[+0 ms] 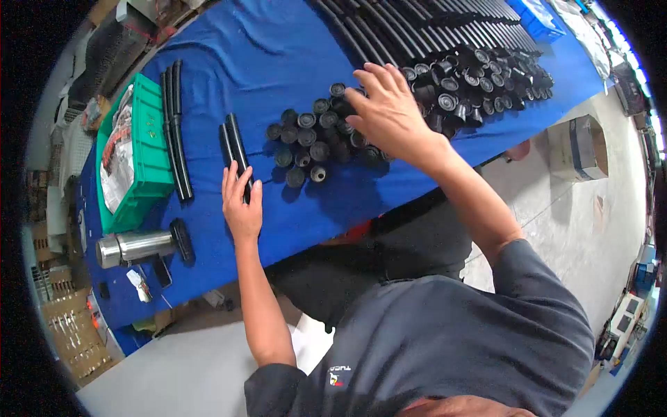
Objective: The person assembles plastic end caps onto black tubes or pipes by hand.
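Observation:
Two short black tubes (237,142) lie side by side on the blue cloth. My left hand (242,212) rests over their near ends, its fingers stretched out along them and the thumb apart. Over a group of round black caps (306,137) hovers my right hand (390,118), palm down with fingers spread, and I see nothing held in it. The hand hides some of the caps beneath it. A larger heap of similar black caps (448,84) sits just to its right.
Many long black tubes (417,31) lie in rows at the back. On the left, a few black tubes (174,132) lie beside a green crate (149,139) holding a plastic bag. A steel bottle (142,246) and a phone (162,272) lie nearby. A cardboard box (577,149) stands on the floor.

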Demonstrator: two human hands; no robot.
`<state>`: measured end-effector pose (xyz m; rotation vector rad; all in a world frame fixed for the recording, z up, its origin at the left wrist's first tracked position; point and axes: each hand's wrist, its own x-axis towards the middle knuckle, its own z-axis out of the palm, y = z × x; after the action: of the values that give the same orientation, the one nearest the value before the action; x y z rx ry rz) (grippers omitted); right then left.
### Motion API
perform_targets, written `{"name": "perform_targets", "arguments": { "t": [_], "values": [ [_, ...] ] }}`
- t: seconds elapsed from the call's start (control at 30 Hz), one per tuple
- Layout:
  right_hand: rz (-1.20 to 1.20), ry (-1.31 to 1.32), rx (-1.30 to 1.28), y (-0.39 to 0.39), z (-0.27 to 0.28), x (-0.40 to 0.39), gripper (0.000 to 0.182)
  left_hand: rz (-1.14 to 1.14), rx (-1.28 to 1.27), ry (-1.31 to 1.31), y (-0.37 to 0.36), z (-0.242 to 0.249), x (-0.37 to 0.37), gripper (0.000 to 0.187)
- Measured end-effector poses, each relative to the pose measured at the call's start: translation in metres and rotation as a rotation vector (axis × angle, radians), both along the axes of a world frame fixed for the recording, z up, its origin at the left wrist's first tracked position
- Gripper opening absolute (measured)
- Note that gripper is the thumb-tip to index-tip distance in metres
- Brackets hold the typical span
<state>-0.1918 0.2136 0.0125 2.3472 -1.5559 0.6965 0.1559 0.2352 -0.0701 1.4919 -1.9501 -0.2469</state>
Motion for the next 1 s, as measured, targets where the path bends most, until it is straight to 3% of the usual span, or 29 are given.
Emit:
{"name": "perform_targets", "arguments": {
  "t": [0.07, 0.17, 0.47, 0.67, 0.73, 0.8, 0.93, 1.0],
  "values": [
    [-0.018, 0.067, 0.033, -0.013, -0.009, 0.001, 0.032, 0.003, 0.005, 0.011, 0.000, 0.002, -0.002, 0.033],
    [0.011, 0.091, -0.032, -0.022, -0.028, -0.002, 0.017, -0.007, 0.001, 0.031, 0.000, -0.002, 0.001, 0.034],
    [-0.002, 0.010, -0.039, -0.021, -0.035, 0.000, 0.016, -0.013, -0.004, 0.021, -0.001, -0.002, 0.002, 0.033],
    [0.066, -0.194, -0.076, -0.023, -0.030, -0.008, 0.017, -0.002, 0.009, 0.038, -0.001, 0.000, -0.002, 0.032],
    [0.099, -0.360, -0.114, -0.004, -0.003, -0.004, 0.012, -0.009, -0.038, 0.043, -0.003, 0.001, -0.003, 0.032],
    [0.164, -0.715, 0.071, 0.030, 0.026, 0.013, 0.011, -0.030, -0.077, 0.035, -0.003, -0.001, -0.001, 0.032],
    [0.247, -0.757, 0.453, 0.082, 0.004, 0.031, 0.014, -0.003, -0.042, 0.040, -0.003, -0.003, 0.001, 0.033],
    [0.169, -0.767, 0.620, 0.093, -0.019, 0.041, 0.013, -0.009, -0.046, 0.035, -0.004, -0.005, 0.002, 0.033]
  ]
}}
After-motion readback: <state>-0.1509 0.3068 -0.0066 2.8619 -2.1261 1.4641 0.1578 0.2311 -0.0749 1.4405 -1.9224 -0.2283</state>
